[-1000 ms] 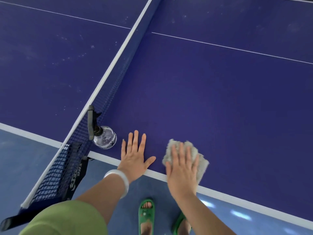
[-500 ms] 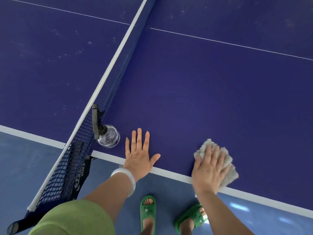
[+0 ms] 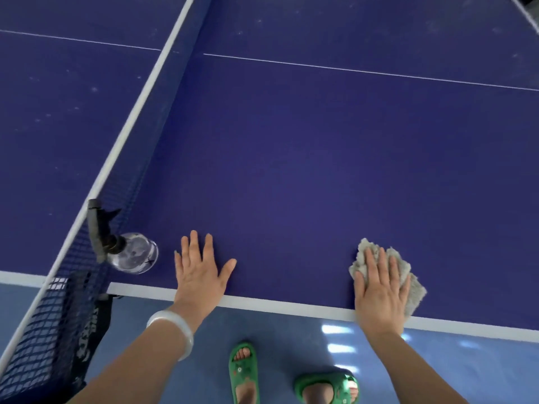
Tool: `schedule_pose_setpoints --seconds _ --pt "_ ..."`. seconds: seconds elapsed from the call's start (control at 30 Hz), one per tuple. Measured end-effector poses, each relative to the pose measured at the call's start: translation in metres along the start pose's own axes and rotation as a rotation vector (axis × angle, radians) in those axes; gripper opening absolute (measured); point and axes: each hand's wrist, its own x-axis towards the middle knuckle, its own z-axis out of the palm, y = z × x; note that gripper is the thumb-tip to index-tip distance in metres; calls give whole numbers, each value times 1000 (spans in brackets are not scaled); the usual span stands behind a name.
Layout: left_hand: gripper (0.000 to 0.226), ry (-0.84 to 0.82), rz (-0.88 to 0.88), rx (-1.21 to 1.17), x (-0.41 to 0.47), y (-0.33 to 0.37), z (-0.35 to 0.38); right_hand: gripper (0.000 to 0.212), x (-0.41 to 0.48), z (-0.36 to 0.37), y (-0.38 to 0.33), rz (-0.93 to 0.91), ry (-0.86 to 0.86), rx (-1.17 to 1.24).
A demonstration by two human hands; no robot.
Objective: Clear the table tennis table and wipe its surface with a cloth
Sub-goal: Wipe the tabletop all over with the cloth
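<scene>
Head view: nearest, green sandals [image 3: 243,371] stand on the blue floor [image 3: 466,368] below the bench's white edge. On the blue bench [image 3: 291,170] the left hand [image 3: 198,272] lies flat with its fingers spread, while the right hand [image 3: 379,290] presses straight fingers on the grey cloth [image 3: 415,290] at the near edge, its long axis slanting from far-left to near-right. Farther left, a clear spray bottle [image 3: 134,253] sits just beside the net [image 3: 58,316].

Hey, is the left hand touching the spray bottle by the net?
Apart. The head view shows a strip of bare blue table between the left hand, lying flat, and the spray bottle.
</scene>
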Motion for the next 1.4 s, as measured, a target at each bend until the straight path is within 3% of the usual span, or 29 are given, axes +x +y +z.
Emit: schedule_pose_setpoints --seconds 0.07,0.13,0.2,0.3,0.37,0.43,0.53,0.63,0.7,0.83,0.9,0.93,1.07,1.13,1.2,1.33,1.4 --pt "79 50 42 -58 -3 34 1 56 6 -8 20 190 41 79" --pt "75 53 190 -26 -7 82 9 56 4 -10 24 251 71 104" --pt "73 21 333 3 -12 134 21 57 -3 -10 27 156 66 67" --pt "73 -23 452 49 -16 208 38 60 -8 -15 58 -149 15 4" --pt "76 -55 492 82 -18 249 47 59 0 -24 98 -210 4 -25" --pt "83 -134 494 122 -20 280 57 61 15 -34 144 -81 30 -33" --pt "100 -221 420 200 -21 302 72 54 37 -51 196 274 21 23" --pt "107 -210 385 252 -21 305 80 56 43 -55 198 445 86 120" --pt "106 -222 380 248 -21 306 80 56 36 -47 180 308 115 100" --pt "105 -246 371 257 -22 307 79 57 11 -39 183 -342 23 -31" --pt "105 -226 370 270 -23 308 79 55 16 -48 222 -429 26 -90" --pt "106 -216 368 282 -24 307 79 55 21 -53 243 -350 56 -98" --pt "105 -156 345 257 -26 315 78 53 46 -70 294 334 163 80" --pt "100 -71 362 214 -26 328 75 55 52 -69 279 416 190 119" --pt "99 -47 395 149 -22 350 75 55 56 -65 250 243 180 84" --pt "110 -128 324 74 -6 395 81 58 77 -62 212 -349 57 -63" --pt "117 -129 287 107 -3 401 86 57 97 -67 221 -500 -1 -97"
